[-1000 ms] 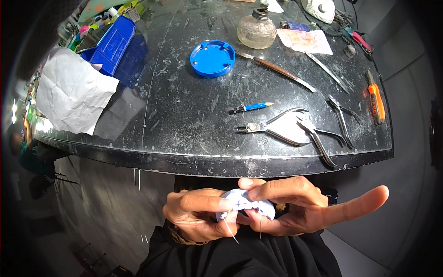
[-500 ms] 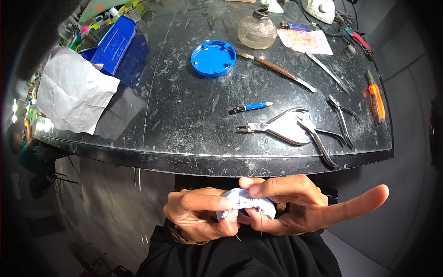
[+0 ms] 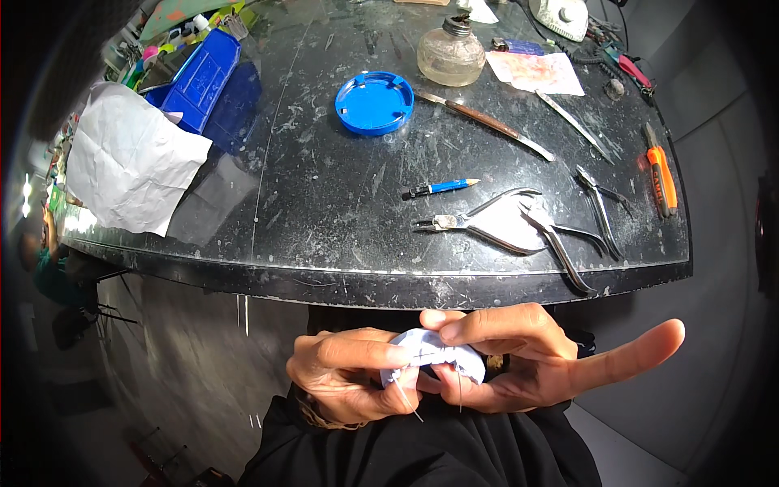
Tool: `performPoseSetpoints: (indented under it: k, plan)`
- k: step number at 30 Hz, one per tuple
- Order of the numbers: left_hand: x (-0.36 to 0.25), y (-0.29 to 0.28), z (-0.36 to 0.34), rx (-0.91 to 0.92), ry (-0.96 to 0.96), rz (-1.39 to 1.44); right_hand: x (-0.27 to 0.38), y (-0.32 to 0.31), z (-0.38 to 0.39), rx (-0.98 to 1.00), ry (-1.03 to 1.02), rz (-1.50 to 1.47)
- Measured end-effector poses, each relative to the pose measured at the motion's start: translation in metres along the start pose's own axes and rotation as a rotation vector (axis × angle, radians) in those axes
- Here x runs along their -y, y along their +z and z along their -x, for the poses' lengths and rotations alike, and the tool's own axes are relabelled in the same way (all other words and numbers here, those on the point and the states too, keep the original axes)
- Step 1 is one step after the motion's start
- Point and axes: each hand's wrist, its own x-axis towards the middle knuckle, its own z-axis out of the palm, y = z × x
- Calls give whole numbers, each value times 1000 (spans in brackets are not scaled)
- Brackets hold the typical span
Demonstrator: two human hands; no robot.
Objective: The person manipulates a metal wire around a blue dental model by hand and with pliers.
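Observation:
In front of the bench edge, both hands hold a small pale plaster dental cast (image 3: 422, 343) with dark lines drawn on it. My left hand (image 3: 349, 369) grips its left side between thumb and fingers. On the other side my right hand (image 3: 519, 357) has thumb and fingers closed on the cast, while one finger sticks out to the right. Two thin wires, a left one (image 3: 408, 402) and a right one (image 3: 460, 396), hang down from the cast by the thumbs. Fingers hide part of the cast.
On the dark bench (image 3: 324, 235) lie pliers (image 3: 503, 223), smaller pliers (image 3: 600, 207), orange-handled pliers (image 3: 661, 174), a blue pencil (image 3: 442, 189) and a wooden-handled knife (image 3: 487, 122). Farther back stand a blue round dish (image 3: 375, 122) and a glass burner (image 3: 451, 61). White paper (image 3: 134, 162) lies left.

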Motion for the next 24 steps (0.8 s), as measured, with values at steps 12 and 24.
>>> performPoseSetpoints:
  k: [12, 24]
  plan:
    - [-3, -5, 6, -52, -107, -36, -2, -13, 0, 80, -195, 51]
    - [5, -18, -39, -215, -275, -334, -15, -11, -7, 89, -174, 371]
